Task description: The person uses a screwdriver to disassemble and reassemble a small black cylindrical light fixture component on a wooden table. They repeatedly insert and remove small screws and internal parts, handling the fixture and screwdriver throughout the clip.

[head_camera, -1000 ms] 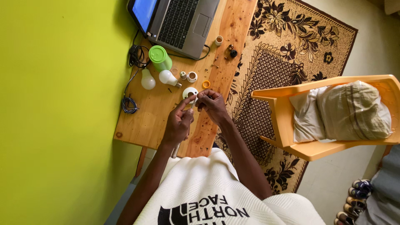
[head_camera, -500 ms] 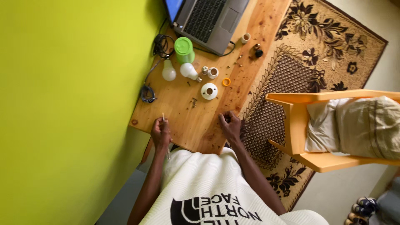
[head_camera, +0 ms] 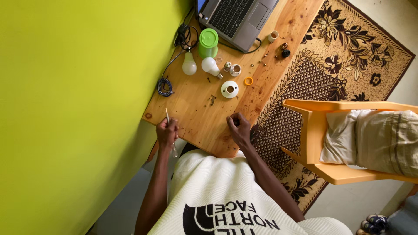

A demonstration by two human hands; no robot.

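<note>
seen from above, the person's left hand (head_camera: pixel 167 132) is closed around a thin, stiff screwdriver (head_camera: pixel 167 115), likely light and best gripped at its handle, at the wooden table's (head_camera: pixel 196 104) near edge, while the right hand (head_camera: pixel 238 128) rests curled nearby, whether around anything cannot be told.

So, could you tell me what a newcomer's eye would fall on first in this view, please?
The bright lime-green wall fills the left side, beside a small wooden table strewn with two white light bulbs, a round white lamp holder and a grey laptop at the far end. At the near edge, the left hand grips a thin screwdriver, and the right hand rests closed. An orange plastic chair stands on the patterned rug.
</note>
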